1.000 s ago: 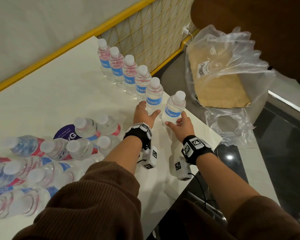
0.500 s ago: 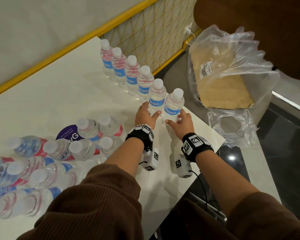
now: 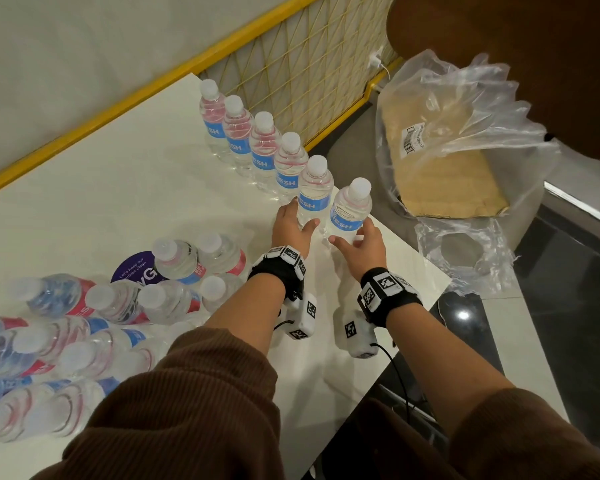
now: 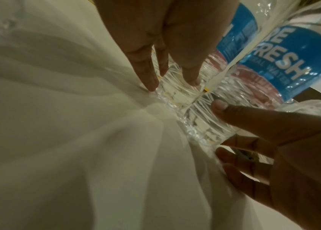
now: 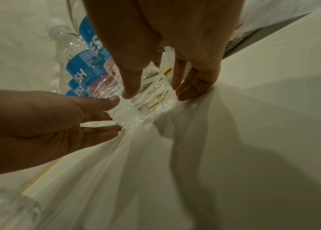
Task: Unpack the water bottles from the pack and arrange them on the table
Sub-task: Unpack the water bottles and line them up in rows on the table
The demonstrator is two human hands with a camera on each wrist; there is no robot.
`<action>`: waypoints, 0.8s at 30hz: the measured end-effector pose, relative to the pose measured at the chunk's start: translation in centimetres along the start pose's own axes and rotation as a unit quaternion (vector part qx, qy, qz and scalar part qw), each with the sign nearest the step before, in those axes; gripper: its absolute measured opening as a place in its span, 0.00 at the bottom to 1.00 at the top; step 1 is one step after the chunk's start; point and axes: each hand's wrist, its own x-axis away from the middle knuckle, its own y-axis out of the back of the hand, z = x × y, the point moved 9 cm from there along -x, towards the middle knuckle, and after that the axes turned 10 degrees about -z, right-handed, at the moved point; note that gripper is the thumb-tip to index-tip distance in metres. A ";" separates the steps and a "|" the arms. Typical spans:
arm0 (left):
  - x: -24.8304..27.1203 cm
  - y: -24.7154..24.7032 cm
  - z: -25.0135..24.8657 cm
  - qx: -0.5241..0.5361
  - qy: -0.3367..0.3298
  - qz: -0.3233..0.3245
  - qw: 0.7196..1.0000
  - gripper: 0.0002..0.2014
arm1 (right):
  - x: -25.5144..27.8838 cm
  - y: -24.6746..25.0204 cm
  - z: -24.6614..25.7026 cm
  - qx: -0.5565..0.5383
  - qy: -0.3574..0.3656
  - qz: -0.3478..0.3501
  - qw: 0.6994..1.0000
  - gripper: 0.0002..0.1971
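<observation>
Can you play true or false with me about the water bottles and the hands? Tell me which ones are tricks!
1. Six bottles stand upright in a row on the table. True.
2. The left hand is at the bottom of the fifth bottle, and the right hand at the bottom of the nearest bottle. True.
3. The standing bottles have red caps. False: their caps are white.
4. Every bottle is already standing. False: many bottles still lie on their sides at the left.
5. The plastic bag lies on the table. False: it sits beyond the table edge, on the right.
</observation>
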 end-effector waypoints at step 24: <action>1.4 0.7 -1.5 -0.035 0.034 0.016 0.999 0.32 | 0.3 -0.3 -0.2 0.029 -0.013 0.014 0.999 0.37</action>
